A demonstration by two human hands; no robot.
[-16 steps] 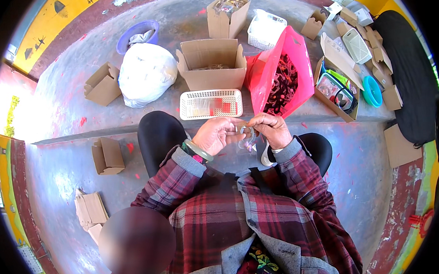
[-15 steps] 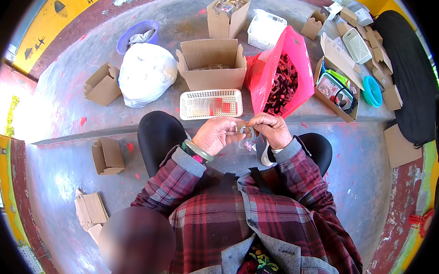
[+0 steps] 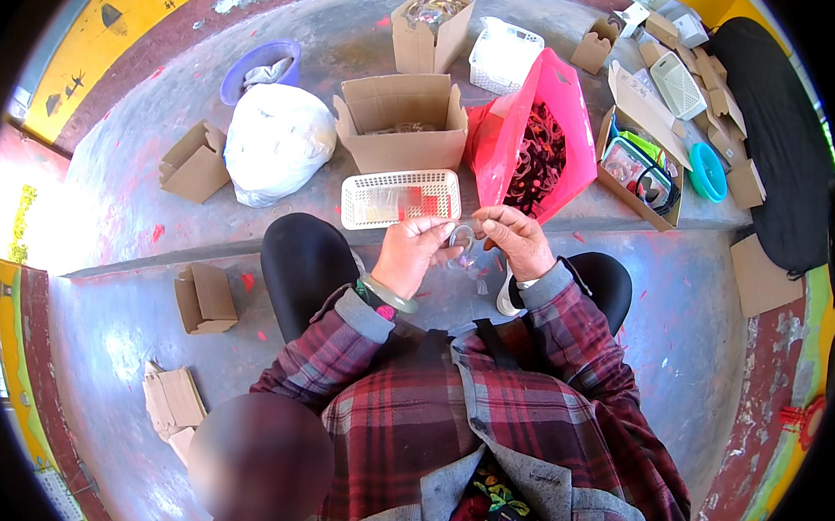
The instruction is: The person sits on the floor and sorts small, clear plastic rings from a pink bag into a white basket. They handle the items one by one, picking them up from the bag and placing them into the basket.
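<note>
My left hand point(image 3: 412, 258) is closed in a pinch on a small pale looped band point(image 3: 462, 234), with a green bangle round its wrist. Facing it, my right hand point(image 3: 519, 241) has its thumb and fingers pressed together beside the loop, on something too small or clear to make out. Below the loop dangles a small pale trinket point(image 3: 481, 287), too blurred to name. Just beyond my hands sits a white plastic basket point(image 3: 355, 202) with clear and red packaging in it. To its right stands a pink-red bag point(image 3: 576, 142), open and filled with dark, looped bands.
Behind the basket is an open cardboard box point(image 3: 403, 151). A stuffed white bag point(image 3: 277, 145) and a purple basin point(image 3: 233, 84) stand left. At right are a box of belongings point(image 3: 663, 222), a teal basin point(image 3: 707, 171) and several cartons. A step edge point(image 3: 157, 261) crosses the floor.
My hands have moved slightly apart, and the loop shows more openly between them. The left hand has turned a little, its fingers pointing up more. The surroundings stay the same.
</note>
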